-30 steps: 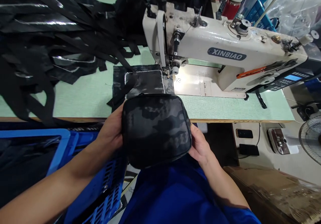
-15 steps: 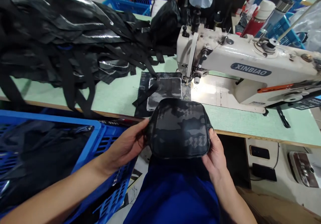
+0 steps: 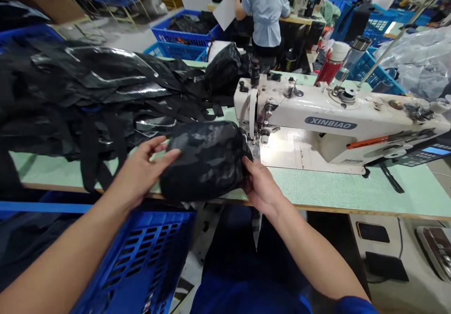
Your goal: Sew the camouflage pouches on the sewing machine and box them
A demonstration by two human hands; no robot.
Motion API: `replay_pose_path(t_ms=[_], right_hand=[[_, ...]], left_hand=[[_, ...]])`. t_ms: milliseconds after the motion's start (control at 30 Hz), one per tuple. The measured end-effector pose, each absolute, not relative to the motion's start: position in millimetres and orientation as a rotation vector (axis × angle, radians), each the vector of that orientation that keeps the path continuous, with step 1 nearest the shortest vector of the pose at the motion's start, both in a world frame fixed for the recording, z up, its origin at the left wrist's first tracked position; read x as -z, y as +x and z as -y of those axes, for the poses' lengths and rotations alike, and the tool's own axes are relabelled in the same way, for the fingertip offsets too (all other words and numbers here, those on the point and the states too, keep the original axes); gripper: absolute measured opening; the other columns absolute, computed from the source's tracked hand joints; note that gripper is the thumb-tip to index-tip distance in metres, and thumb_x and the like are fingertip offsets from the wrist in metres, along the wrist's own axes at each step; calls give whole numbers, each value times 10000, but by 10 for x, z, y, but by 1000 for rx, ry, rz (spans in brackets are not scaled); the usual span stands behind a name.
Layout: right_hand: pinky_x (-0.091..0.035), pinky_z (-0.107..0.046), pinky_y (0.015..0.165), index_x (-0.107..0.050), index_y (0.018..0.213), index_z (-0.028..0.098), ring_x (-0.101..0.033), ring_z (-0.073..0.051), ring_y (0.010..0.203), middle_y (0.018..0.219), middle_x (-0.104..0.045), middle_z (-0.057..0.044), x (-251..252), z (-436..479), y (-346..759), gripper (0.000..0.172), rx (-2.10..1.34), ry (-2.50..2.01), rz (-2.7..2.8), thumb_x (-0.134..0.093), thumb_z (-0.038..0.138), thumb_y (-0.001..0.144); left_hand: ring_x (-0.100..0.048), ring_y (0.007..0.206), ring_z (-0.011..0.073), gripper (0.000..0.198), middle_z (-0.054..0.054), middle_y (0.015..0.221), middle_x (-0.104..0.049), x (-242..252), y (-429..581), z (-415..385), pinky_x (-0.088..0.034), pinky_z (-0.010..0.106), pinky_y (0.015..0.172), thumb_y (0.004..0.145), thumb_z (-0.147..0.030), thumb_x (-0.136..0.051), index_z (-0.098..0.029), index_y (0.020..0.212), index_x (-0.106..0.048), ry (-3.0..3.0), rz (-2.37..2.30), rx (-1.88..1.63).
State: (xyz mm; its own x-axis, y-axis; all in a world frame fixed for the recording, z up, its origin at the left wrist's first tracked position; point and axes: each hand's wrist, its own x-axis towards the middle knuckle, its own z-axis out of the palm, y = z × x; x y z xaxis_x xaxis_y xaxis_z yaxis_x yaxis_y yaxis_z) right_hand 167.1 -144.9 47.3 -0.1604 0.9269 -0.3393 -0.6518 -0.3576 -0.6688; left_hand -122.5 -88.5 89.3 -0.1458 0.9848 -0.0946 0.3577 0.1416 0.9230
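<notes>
A small black camouflage-patterned bag [image 3: 207, 161] is held over the front edge of the sewing table, left of the sewing machine's needle. My right hand [image 3: 260, 182] grips its right end, thumb on top and the other fingers partly hidden beneath. At the bag's left edge is my left hand [image 3: 146, 168], its thumb and forefinger apart and the thumb tip against the fabric. From below my right hand hangs a narrow pointed strip [image 3: 257, 229]. The white sewing machine [image 3: 299, 112] has its lamp lit over the bed.
Black bags and straps [image 3: 95, 88] are heaped along the left of the table [image 3: 338, 187]. A blue crate [image 3: 151, 253] with dark fabric stands below at left. Small scissors-like snips [image 3: 392, 179] lie at right. Beyond, a person in a light blue shirt [image 3: 266, 9] faces away.
The bag has moved left and up from above my lap to over the table, turning on the way. My left hand's fingers have loosened. The view has tilted up.
</notes>
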Motion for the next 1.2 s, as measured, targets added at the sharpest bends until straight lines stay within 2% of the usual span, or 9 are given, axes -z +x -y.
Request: replay_pose_path(t_ms=[133, 333, 567, 767, 900, 967, 1033, 1133, 1200], right_hand=[[-671, -274, 687, -739, 991, 254, -800, -171, 717, 874, -869, 12, -271, 1127, 1629, 221, -1769, -996, 203, -872, 367, 1126], [-658, -236, 671, -751, 1021, 249, -791, -150, 714, 872, -850, 31, -189, 1169, 1660, 227, -1776, -900, 178, -929, 373, 1085], [-650, -215, 670, -760, 1052, 253, -772, -145, 729, 855, -825, 44, -213, 1130, 1668, 196, -1764, -844, 141, -898, 378, 1113], [-649, -216, 623, -750, 996, 249, -773, -151, 682, 800, -826, 30, -223, 1151, 1771, 385, -1879, -801, 99, -656, 495, 1276], [-669, -229, 656, -770, 981, 244, -740, -147, 658, 766, -782, 19, -183, 1241, 1855, 589, -1890, -797, 322, -722, 795, 1184], [-724, -277, 769, -833, 1095, 241, -811, -178, 784, 887, -848, -12, -170, 1337, 1953, 585, -1789, -906, 546, -821, 825, 1105], [-758, -359, 993, -878, 1269, 276, -887, -237, 1102, 1196, -926, -56, -167, 1442, 2112, 483, -1506, -1098, 861, -906, 720, 1082], [-622, -550, 1354, -889, 1436, 349, -728, -348, 1616, 1681, -812, -76, -167, 1538, 2397, 344, -916, -1280, 1436, -855, 542, 1154], [-498, -653, 1461, -874, 1504, 329, -620, -391, 1742, 1769, -752, -95, -159, 1548, 2536, 339, -661, -1308, 1805, -772, 459, 1208]], left_hand=[[-568, 1725, 486, 774, 251, 1846, -590, -836, -1054, 738, -454, 641, 1477, 1045, -713, -797, -143, 1569, -767, 2131, -1584, -747], [-346, 1882, 503, 982, 191, 2002, -418, -804, -567, 769, -144, 783, 1555, 1080, -797, -805, -289, 1891, -582, 2690, -882, -257], [-359, 1893, 427, 789, 155, 1961, -502, -841, -316, 592, -217, 668, 1583, 1135, -486, -786, -260, 1869, -603, 2686, -614, -306], [-632, 1705, 442, 780, 158, 1750, -740, -658, -429, 417, -384, 620, 1526, 990, -687, -953, -288, 1643, -805, 2595, -611, -467], [-773, 1520, 432, 612, 150, 1522, -868, -414, -482, 449, -474, 598, 1448, 968, -763, -938, -293, 1359, -916, 2430, -848, -590], [-812, 1458, 417, 528, 139, 1432, -901, -343, -474, 504, -502, 579, 1407, 1011, -747, -900, -291, 1276, -927, 2394, -909, -609], [-836, 1416, 402, 460, 137, 1388, -917, -318, -450, 555, -531, 556, 1356, 1061, -707, -862, -279, 1217, -927, 2425, -936, -598], [-861, 1360, 371, 368, 132, 1369, -927, -324, -413, 608, -572, 512, 1252, 1137, -608, -800, -255, 1142, -905, 2566, -929, -606], [-867, 1347, 349, 316, 117, 1398, -925, -324, -399, 633, -580, 498, 1191, 1185, -527, -749, -246, 1135, -885, 2687, -916, -634]])
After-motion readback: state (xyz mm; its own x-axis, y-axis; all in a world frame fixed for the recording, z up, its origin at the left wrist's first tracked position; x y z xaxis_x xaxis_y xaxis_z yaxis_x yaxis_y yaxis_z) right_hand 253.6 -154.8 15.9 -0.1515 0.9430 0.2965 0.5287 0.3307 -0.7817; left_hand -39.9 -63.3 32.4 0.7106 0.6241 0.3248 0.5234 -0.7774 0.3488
